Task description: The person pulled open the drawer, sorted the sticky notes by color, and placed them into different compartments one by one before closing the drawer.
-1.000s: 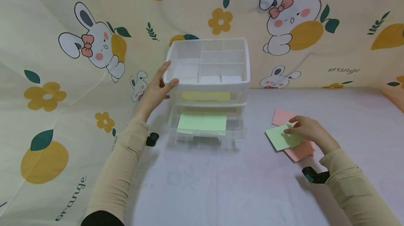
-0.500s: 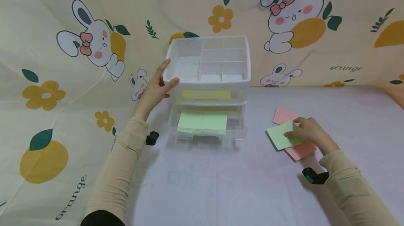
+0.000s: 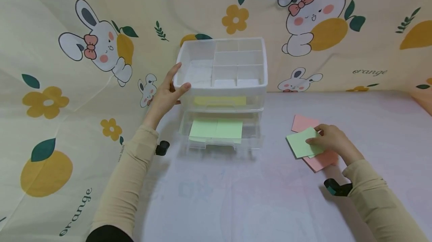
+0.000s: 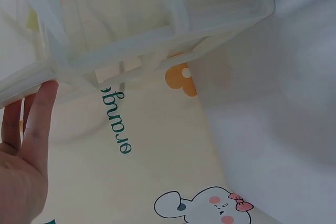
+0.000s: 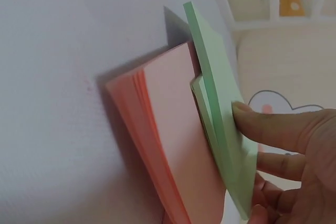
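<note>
My left hand (image 3: 166, 93) grips the front left corner of a white plastic drawer organizer (image 3: 221, 91), thumb over the top rim and fingers along the side. In the left wrist view, fingers (image 4: 42, 124) press against the box's edge. On the right, my right hand (image 3: 332, 140) pinches a green sticky note pad (image 3: 301, 143) between thumb and fingers. In the right wrist view, this pad (image 5: 220, 98) tilts above another thin green pad (image 5: 203, 111) and thick pink pads (image 5: 168, 114). A pink pad (image 3: 322, 160) shows below the green one, and more pink (image 3: 303, 122) lies behind it.
The organizer's lower clear drawer (image 3: 199, 145) sticks out toward me with green note pads (image 3: 216, 128) inside. Yellow notes (image 3: 220, 101) show in the drawer above. Its top tray has several compartments. A patterned cloth wall (image 3: 202, 9) rises right behind.
The right fingers have closed on the upper green pad and shifted it slightly, up and right, off the stack. The left hand keeps its hold on the organizer.
</note>
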`<state>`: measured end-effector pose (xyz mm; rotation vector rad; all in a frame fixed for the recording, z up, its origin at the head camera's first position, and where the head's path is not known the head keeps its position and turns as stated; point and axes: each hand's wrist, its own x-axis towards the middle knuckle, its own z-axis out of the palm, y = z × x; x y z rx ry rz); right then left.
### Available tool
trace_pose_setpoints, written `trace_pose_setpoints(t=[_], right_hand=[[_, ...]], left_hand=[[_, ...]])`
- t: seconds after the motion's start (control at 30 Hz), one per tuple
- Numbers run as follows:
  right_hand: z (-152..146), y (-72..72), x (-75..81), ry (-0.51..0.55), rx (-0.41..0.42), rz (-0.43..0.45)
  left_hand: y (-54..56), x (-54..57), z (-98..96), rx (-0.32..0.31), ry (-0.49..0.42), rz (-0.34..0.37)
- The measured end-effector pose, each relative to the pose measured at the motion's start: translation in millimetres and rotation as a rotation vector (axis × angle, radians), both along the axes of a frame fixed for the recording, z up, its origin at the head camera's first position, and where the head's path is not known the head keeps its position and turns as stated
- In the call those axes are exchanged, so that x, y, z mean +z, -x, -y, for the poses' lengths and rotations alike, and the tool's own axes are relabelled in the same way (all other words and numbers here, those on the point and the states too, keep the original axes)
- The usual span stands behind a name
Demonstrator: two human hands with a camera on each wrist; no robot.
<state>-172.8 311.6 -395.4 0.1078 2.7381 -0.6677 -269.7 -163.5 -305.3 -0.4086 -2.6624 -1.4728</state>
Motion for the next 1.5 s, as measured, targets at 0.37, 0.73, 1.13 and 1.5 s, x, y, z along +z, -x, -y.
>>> trace_pose_setpoints(t=[0.37, 0.73, 1.13, 1.5], right_hand=[[2.5, -4.6, 5.7, 0.016, -0.028, -0.082], [-2.4, -5.2, 10.1, 0.026, -0.039, -0.086], [-8.0, -9.8, 17.7, 0.016, -0.016, -0.208], [-3.8, -19.2, 33.8, 0.028, -0.134, -0.376]], left_hand=[[1.2, -1.4, 0.2, 0.004, 0.012, -0.005], [2.3, -1.4, 0.8, 0.01, 0.007, 0.01], [1.5, 0.4, 0.2, 0.01, 0.017, 0.014], [2.4, -1.0, -0.3, 0.02, 0.026, 0.008]])
